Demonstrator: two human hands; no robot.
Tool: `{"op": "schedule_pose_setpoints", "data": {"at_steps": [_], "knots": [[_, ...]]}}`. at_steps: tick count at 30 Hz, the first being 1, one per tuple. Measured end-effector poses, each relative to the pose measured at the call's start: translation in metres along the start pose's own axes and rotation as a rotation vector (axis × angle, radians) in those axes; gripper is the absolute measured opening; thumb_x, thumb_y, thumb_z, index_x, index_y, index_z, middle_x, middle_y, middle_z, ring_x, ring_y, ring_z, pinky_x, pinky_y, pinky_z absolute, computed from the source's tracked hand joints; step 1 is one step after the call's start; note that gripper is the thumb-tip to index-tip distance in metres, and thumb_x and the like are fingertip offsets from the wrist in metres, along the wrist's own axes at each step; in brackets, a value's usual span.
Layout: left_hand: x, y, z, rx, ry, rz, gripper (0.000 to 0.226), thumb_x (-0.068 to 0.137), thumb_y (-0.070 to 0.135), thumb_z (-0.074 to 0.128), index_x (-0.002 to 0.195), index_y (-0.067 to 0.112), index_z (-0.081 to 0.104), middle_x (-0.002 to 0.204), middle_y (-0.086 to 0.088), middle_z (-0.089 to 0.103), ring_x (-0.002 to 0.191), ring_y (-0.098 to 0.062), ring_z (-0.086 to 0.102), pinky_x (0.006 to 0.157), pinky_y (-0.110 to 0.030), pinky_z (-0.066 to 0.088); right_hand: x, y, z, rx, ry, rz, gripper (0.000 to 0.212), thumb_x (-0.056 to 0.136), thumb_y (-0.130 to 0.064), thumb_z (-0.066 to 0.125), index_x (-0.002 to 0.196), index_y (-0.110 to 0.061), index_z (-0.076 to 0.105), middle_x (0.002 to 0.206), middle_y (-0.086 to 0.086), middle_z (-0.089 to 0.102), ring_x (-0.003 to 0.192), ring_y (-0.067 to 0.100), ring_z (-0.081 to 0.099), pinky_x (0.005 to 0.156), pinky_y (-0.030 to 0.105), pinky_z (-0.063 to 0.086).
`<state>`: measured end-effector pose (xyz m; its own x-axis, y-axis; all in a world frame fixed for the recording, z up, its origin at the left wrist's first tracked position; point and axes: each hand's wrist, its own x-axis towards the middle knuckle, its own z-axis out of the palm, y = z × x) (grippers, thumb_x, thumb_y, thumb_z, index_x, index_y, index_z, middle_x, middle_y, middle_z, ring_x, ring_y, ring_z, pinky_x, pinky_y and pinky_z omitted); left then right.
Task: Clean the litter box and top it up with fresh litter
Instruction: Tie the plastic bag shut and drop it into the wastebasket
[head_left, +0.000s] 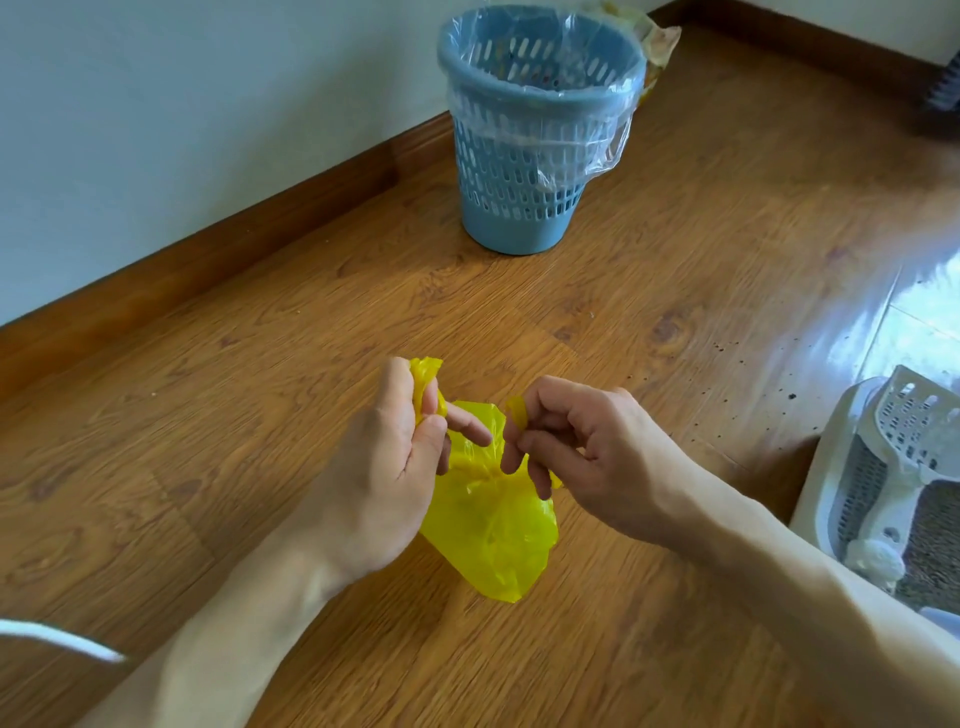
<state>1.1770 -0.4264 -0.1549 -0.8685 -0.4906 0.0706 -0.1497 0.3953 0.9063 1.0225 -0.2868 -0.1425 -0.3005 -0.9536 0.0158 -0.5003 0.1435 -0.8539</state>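
Note:
A small yellow plastic bag (493, 535) hangs between my hands above the wooden floor, bunched at its neck. My left hand (395, 457) grips one twisted end of the bag's top. My right hand (576, 452) pinches the other end, its fingers curled round the yellow plastic. At the right edge stands the white litter box (826, 499) with dark litter inside. A white slotted scoop (909, 426) lies across its rim.
A blue slotted waste bin (524, 150) lined with a clear bag stands by the wall ahead. Behind it shows a yellowish package (660, 47). Dark litter grains (753, 374) are scattered on the floor near the box. A brown skirting board runs along the wall.

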Motion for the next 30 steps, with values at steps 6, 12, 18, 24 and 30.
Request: {"op": "schedule_pose_setpoints", "data": {"at_steps": [6, 12, 18, 24, 30], "knots": [[-0.003, 0.004, 0.002, 0.088, -0.047, 0.013, 0.017, 0.103, 0.011, 0.046, 0.092, 0.023, 0.040, 0.080, 0.020, 0.069, 0.063, -0.008, 0.059, 0.058, -0.014, 0.041, 0.002, -0.006, 0.001, -0.154, -0.092, -0.054, 0.013, 0.095, -0.006, 0.056, 0.091, -0.017, 0.052, 0.073, -0.012, 0.069, 0.056, 0.015, 0.056, 0.054, 0.020, 0.043], [-0.001, -0.002, 0.003, 0.034, -0.053, -0.026, 0.007, 0.104, 0.019, 0.046, 0.103, 0.024, 0.050, 0.081, 0.011, 0.064, 0.065, -0.010, 0.057, 0.061, -0.029, 0.048, 0.001, -0.005, 0.002, -0.205, -0.085, -0.158, 0.016, 0.095, -0.001, 0.054, 0.092, -0.014, 0.062, 0.089, -0.013, 0.059, 0.078, -0.001, 0.055, 0.071, 0.011, 0.040], [0.004, -0.004, 0.006, -0.019, -0.024, -0.005, 0.027, 0.099, 0.022, 0.036, 0.107, 0.021, 0.061, 0.097, 0.010, 0.053, 0.083, -0.010, 0.054, 0.074, -0.023, 0.044, 0.004, -0.004, 0.003, -0.225, 0.036, -0.225, 0.016, 0.091, -0.001, 0.058, 0.092, -0.013, 0.069, 0.098, 0.002, 0.058, 0.083, 0.016, 0.060, 0.070, 0.035, 0.051], [0.004, -0.003, 0.008, 0.058, 0.004, 0.026, 0.031, 0.093, 0.013, 0.039, 0.097, 0.022, 0.069, 0.097, 0.012, 0.055, 0.078, -0.008, 0.057, 0.072, -0.013, 0.043, 0.004, -0.007, 0.003, -0.278, 0.059, -0.319, 0.011, 0.094, -0.009, 0.060, 0.091, -0.010, 0.071, 0.094, 0.001, 0.063, 0.088, 0.019, 0.060, 0.077, 0.036, 0.049], [0.011, 0.000, 0.016, -0.186, 0.192, -0.069, 0.016, 0.091, -0.001, 0.061, 0.089, 0.013, 0.070, 0.072, 0.000, 0.064, 0.056, -0.008, 0.056, 0.057, -0.020, 0.045, 0.005, -0.011, 0.009, -0.356, 0.154, -0.426, 0.010, 0.092, -0.013, 0.066, 0.090, -0.015, 0.076, 0.101, -0.004, 0.068, 0.115, 0.023, 0.054, 0.092, 0.043, 0.045]]}}
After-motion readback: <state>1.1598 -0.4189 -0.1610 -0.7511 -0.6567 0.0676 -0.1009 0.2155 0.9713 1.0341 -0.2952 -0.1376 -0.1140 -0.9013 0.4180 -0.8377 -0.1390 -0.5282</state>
